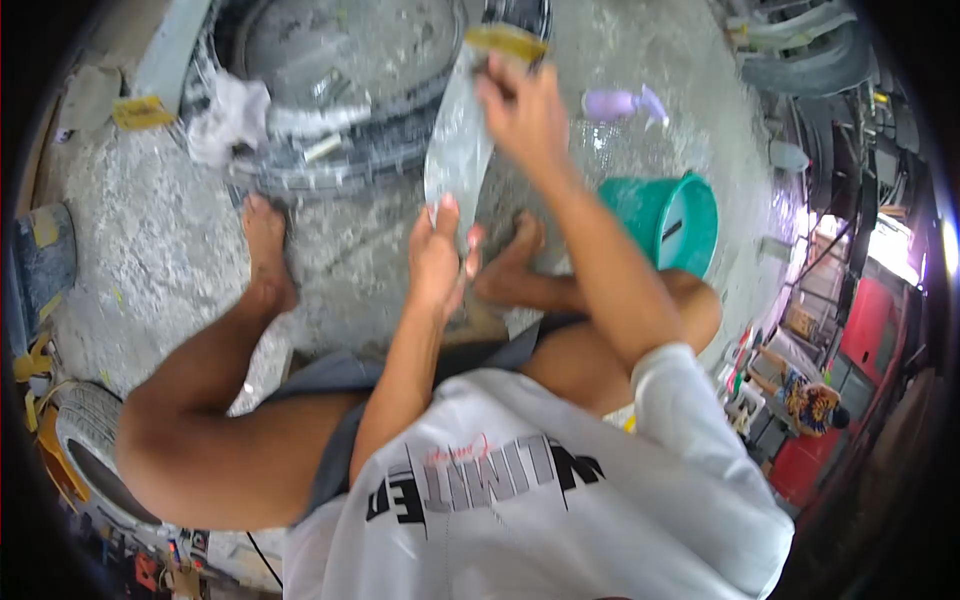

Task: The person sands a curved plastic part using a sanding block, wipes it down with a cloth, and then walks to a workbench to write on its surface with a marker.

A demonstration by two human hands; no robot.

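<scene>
A long, narrow, pale grey panel runs away from me above the floor, with a dark far end. My left hand grips its near end, thumb on top and fingers underneath. At the far end, my right hand is closed with bent fingers at a yellow sheet that looks like sandpaper and lies across the panel. Motion blurs this hand slightly, and part of the grip is hidden.
A large tyre-like ring with a white rag lies ahead left. To the right are a green bucket and a purple spray bottle. Another yellow piece sits further left. Dark curved parts are stacked far right.
</scene>
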